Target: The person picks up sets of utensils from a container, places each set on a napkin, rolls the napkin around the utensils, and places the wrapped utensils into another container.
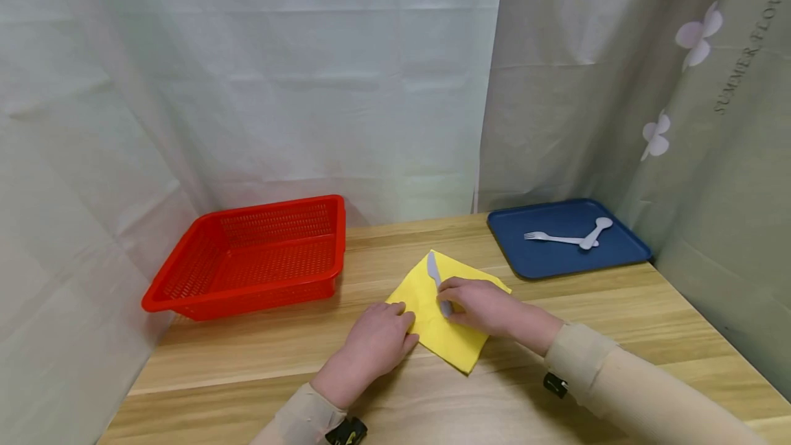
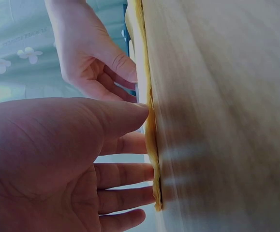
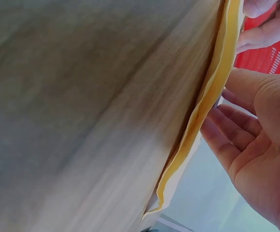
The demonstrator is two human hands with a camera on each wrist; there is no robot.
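Placing the knife on a spread cloth. The right grip (image 1: 478,304) is closed, thumb and fingers apparently pinching the handle of the knife (image 1: 434,270); the blade runs out beyond the fingers, away from the person, over the yellow cloth (image 1: 466,345) beneath the grip. The step in hand appears to be laying or aligning the knife; the next move probably calls for lowering the handle fully and parting the fingers without dragging the cloth.

The left grip (image 1: 378,338) holds nothing: its fingers are extended, slightly separated, tips at the cloth's near-left edge, probably steadying it. The right forearm enters from the lower right, hand arched over the handle; the left enters from the lower left, hand low over the table (image 1: 247,362).

Beyond and to the right of the right grip, a spoon (image 1: 596,233) crosses a fork (image 1: 550,237) on the tray (image 1: 544,264). Beyond and left of the left grip stands the basket (image 1: 247,297).
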